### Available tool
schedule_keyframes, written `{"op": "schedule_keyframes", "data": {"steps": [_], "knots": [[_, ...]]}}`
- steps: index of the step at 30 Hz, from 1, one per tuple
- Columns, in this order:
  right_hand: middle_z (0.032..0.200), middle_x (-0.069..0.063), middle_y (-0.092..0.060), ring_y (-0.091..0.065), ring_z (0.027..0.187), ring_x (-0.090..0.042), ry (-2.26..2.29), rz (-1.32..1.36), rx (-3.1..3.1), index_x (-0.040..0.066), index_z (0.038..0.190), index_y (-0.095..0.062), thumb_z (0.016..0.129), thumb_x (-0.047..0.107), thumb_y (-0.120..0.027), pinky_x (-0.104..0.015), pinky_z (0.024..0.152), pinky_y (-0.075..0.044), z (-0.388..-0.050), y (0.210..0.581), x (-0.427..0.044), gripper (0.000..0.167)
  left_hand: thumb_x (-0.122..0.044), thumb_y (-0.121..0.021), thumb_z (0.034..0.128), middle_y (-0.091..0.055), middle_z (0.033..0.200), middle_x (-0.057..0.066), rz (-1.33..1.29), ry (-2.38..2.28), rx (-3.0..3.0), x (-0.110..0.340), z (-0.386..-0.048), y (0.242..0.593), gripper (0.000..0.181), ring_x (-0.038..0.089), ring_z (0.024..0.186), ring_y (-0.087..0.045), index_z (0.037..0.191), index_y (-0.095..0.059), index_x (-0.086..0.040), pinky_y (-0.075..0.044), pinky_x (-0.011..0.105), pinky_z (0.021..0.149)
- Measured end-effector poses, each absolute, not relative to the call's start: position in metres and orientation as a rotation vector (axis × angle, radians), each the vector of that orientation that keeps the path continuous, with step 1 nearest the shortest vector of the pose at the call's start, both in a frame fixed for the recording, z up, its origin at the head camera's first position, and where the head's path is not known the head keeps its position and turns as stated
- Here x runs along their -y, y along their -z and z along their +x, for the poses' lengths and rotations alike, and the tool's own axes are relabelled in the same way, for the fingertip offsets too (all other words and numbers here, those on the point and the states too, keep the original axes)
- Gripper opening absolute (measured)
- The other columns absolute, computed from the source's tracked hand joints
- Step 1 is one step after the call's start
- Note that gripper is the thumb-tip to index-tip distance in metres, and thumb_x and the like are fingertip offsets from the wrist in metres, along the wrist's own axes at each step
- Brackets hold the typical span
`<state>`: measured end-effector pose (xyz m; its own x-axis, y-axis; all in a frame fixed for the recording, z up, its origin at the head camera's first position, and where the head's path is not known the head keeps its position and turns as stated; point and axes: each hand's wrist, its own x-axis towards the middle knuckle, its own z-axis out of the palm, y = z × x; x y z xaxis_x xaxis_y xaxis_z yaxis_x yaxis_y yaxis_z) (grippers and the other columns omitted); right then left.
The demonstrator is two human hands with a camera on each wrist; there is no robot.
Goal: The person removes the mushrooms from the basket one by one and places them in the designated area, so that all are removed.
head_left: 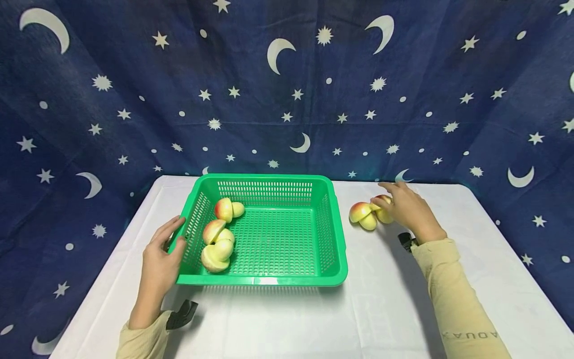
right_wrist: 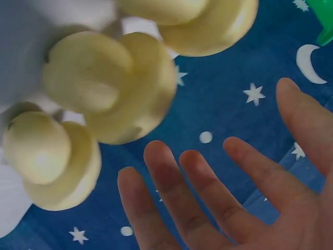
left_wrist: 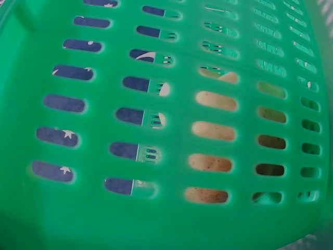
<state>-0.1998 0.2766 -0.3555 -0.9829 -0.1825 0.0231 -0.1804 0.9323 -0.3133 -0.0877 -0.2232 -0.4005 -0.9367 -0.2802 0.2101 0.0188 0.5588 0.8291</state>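
Observation:
A green plastic basket (head_left: 264, 280) stands on the table, its slotted wall (left_wrist: 171, 224) filling the left wrist view. My left hand (head_left: 161, 259) grips its left rim, thumb and fingers both at the edge; that wrist view does not show the hand. Inside, along the left side, lie several toy mushrooms (head_left: 223, 210) with red-yellow caps and pale stems. To the right of the basket, more toy mushrooms (head_left: 360, 212) lie close together. My right hand (head_left: 410, 209) hovers at them, partly covering them in the head view. Its fingers (right_wrist: 195, 198) are spread apart from three mushrooms (right_wrist: 130, 88).
A white cloth covers the table (head_left: 278, 324). Behind it hangs a dark blue curtain (head_left: 251, 139) with moons and stars. Dark wrist devices sit at the left cuff (head_left: 181, 315) and the right cuff (head_left: 406, 242).

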Motion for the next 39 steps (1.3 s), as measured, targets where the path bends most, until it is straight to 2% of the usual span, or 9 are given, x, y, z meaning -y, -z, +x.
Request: {"op": "schedule_keyframes", "data": {"steps": [4,10,12,15,19,28,35,39], "knots": [[0.131,-0.032,-0.049,-0.056,0.111,-0.054,0.489,-0.335,-3.108,-0.001,0.144,-0.048,0.099,0.039,-0.059,-0.067,0.094,-0.043,-0.198,0.351,-0.266,0.061,-0.009,-0.049,0.0995,-0.048,0.15,0.003,0.221,1.323,2.484,0.224,-0.087,0.401,0.043,0.025,0.141,-0.042,0.142,-0.056,-0.01,-0.038,0.045,0.113],[0.126,-0.026,-0.052,-0.062,0.101,-0.043,0.49,-0.365,-3.118,0.001,0.144,-0.048,0.099,0.04,-0.058,-0.062,0.086,-0.049,-0.196,0.344,-0.251,0.06,-0.009,-0.049,0.0994,-0.048,0.15,0.003,0.22,1.325,2.485,0.224,-0.086,0.4,0.043,0.024,0.141,-0.042,0.142,-0.056,-0.01,-0.037,0.027,0.113],[0.124,-0.025,-0.053,-0.064,0.096,-0.039,0.492,-0.381,-3.121,0.001,0.144,-0.048,0.1,0.04,-0.057,-0.059,0.083,-0.05,-0.196,0.342,-0.247,0.06,-0.009,-0.049,0.0994,-0.048,0.15,0.004,0.221,1.329,2.485,0.224,-0.085,0.4,0.043,0.024,0.141,-0.042,0.142,-0.056,-0.01,-0.037,0.024,0.113],[0.124,-0.024,-0.053,-0.064,0.093,-0.034,0.513,-0.412,-3.117,0.001,0.145,-0.047,0.1,0.039,-0.058,-0.055,0.08,-0.051,-0.195,0.339,-0.241,0.06,-0.009,-0.049,0.0994,-0.048,0.15,0.004,0.224,1.329,2.486,0.224,-0.085,0.4,0.043,0.024,0.141,-0.041,0.142,-0.056,-0.01,-0.037,0.03,0.114],[0.126,-0.023,-0.053,-0.063,0.099,-0.035,0.535,-0.453,-3.105,0.003,0.146,-0.047,0.099,0.039,-0.058,-0.054,0.082,-0.051,-0.196,0.335,-0.233,0.06,-0.008,-0.049,0.0992,-0.048,0.15,0.005,0.225,1.331,2.483,0.224,-0.085,0.401,0.043,0.025,0.141,-0.041,0.142,-0.056,-0.009,-0.037,0.039,0.115],[0.121,-0.018,-0.055,-0.062,0.095,-0.031,0.505,-0.512,-3.116,0.006,0.145,-0.049,0.098,0.039,-0.061,-0.051,0.079,-0.052,-0.199,0.329,-0.212,0.059,-0.008,-0.05,0.0989,-0.048,0.15,0.003,0.223,1.333,2.48,0.223,-0.087,0.401,0.043,0.024,0.141,-0.041,0.141,-0.056,-0.009,-0.037,0.034,0.115],[0.117,-0.015,-0.055,-0.06,0.093,-0.028,0.485,-0.58,-3.099,0.007,0.145,-0.05,0.098,0.039,-0.061,-0.046,0.076,-0.052,-0.2,0.324,-0.194,0.059,-0.009,-0.049,0.0994,-0.048,0.15,0.005,0.216,1.337,2.479,0.223,-0.086,0.399,0.043,0.025,0.141,-0.041,0.142,-0.055,-0.009,-0.036,0.043,0.115],[0.12,-0.016,-0.056,-0.06,0.099,-0.03,0.485,-0.626,-3.092,0.007,0.145,-0.049,0.098,0.039,-0.062,-0.048,0.081,-0.053,-0.2,0.32,-0.182,0.059,-0.008,-0.049,0.0992,-0.048,0.15,0.004,0.219,1.336,2.481,0.223,-0.086,0.399,0.043,0.024,0.141,-0.041,0.142,-0.056,-0.009,-0.036,0.04,0.115]]}}
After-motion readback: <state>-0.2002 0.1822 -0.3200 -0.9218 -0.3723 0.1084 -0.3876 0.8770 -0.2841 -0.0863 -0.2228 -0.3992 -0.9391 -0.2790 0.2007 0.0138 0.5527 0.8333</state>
